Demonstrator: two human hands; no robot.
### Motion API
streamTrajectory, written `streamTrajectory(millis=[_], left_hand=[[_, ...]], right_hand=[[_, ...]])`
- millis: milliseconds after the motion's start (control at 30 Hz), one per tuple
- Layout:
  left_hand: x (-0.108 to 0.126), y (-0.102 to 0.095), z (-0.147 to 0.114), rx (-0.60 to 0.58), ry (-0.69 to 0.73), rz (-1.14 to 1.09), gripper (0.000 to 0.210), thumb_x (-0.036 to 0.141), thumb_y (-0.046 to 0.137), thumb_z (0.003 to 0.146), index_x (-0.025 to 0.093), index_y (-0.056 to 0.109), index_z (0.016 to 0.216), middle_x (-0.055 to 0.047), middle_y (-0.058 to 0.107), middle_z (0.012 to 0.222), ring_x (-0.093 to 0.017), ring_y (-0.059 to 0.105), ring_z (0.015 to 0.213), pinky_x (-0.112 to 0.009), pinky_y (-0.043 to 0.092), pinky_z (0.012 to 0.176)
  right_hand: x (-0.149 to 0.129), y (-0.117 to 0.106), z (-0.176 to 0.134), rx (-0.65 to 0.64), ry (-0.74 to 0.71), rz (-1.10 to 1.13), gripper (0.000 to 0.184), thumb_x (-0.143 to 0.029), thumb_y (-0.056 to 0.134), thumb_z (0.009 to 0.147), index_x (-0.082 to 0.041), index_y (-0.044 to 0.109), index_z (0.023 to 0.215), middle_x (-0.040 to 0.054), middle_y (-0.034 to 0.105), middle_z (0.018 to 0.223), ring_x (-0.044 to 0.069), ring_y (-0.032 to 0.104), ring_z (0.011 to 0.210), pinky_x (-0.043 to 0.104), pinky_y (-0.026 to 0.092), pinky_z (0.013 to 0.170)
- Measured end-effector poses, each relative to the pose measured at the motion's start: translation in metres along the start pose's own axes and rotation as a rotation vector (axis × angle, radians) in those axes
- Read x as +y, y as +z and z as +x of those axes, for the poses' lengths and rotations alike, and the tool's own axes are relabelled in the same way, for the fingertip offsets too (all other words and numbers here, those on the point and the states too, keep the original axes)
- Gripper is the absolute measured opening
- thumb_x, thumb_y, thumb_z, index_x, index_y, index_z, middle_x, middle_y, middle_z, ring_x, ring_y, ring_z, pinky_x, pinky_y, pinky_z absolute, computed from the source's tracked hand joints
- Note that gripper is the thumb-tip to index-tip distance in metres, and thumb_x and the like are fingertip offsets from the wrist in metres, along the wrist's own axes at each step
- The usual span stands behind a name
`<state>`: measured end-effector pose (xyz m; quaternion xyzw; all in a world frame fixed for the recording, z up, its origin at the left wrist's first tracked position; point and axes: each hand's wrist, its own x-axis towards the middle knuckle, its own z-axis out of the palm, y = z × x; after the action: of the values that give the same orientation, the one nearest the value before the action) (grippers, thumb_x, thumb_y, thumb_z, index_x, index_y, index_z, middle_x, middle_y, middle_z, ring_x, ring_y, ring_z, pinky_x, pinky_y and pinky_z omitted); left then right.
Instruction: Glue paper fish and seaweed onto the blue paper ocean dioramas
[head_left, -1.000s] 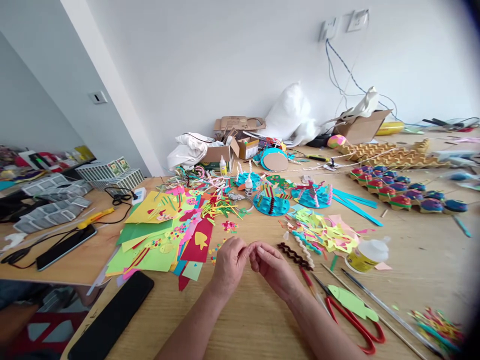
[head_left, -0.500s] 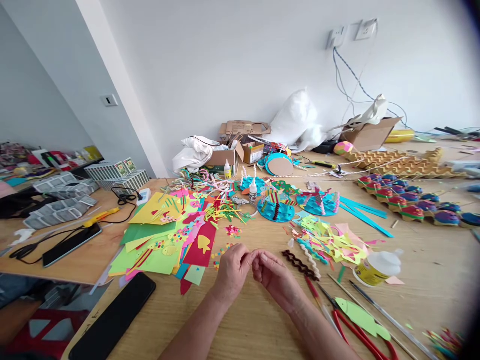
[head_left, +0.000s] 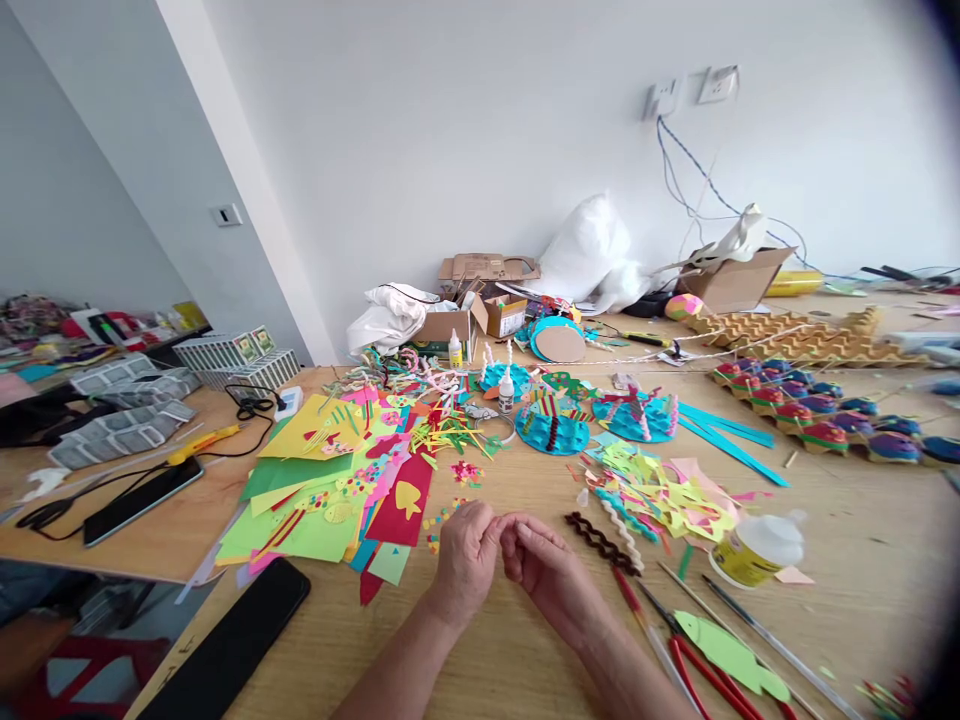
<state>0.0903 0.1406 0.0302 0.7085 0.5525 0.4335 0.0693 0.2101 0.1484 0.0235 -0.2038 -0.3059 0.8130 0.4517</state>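
My left hand (head_left: 465,562) and my right hand (head_left: 547,570) meet above the front middle of the table, fingertips touching. Both are closed in a pinch; anything between the fingers is hidden or too small to make out. Right of them lie dark brown wavy strips (head_left: 602,543) and a cream wavy strip (head_left: 619,530). Small coloured paper dots (head_left: 433,530) sit just behind my left hand. To the left, a red paper sheet (head_left: 401,505) carries a yellow fish cutout (head_left: 408,498). Red-handled scissors (head_left: 701,672) lie at right, partly under a light green paper fish (head_left: 724,645).
Coloured paper sheets (head_left: 300,520) and a black phone-like slab (head_left: 232,640) lie left. Behind stand decorated blue discs (head_left: 551,430) and a small glue bottle (head_left: 506,392). Paper scraps (head_left: 667,495), a glue tub (head_left: 754,550), a brush (head_left: 772,635) and painted egg-carton pieces (head_left: 821,405) occupy the right.
The view has tilted slightly, so the scene sits a little lower. My hands stay pinched together in nearly the same place, with a slight shift of the fingers.
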Motion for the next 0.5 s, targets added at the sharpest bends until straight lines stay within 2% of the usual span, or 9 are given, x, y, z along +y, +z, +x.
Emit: streamTrajectory(millis=[233, 500], left_hand=[[-0.001, -0.003, 0.001, 0.020, -0.117, -0.111, 0.030, 0.023, 0.032, 0.085, 0.019, 0.030, 0.056, 0.002, 0.038, 0.053, -0.011, 0.037, 0.053, -0.023, 0.025, 0.051], [-0.013, 0.000, 0.004, 0.003, -0.286, -0.370, 0.033, 0.034, 0.035, 0.083, 0.020, 0.027, 0.054, 0.004, 0.028, 0.052, -0.011, 0.030, 0.050, -0.024, 0.024, 0.049]], right_hand=[[0.004, 0.000, -0.002, -0.012, 0.121, 0.116, 0.028, -0.034, 0.065, 0.067, -0.014, 0.066, 0.088, -0.0018, 0.051, 0.061, 0.005, 0.042, 0.049, 0.018, 0.031, 0.046], [0.006, 0.006, -0.003, -0.020, 0.006, 0.006, 0.030, -0.029, 0.063, 0.070, -0.014, 0.066, 0.096, 0.0003, 0.055, 0.061, 0.005, 0.041, 0.047, 0.018, 0.028, 0.046]])
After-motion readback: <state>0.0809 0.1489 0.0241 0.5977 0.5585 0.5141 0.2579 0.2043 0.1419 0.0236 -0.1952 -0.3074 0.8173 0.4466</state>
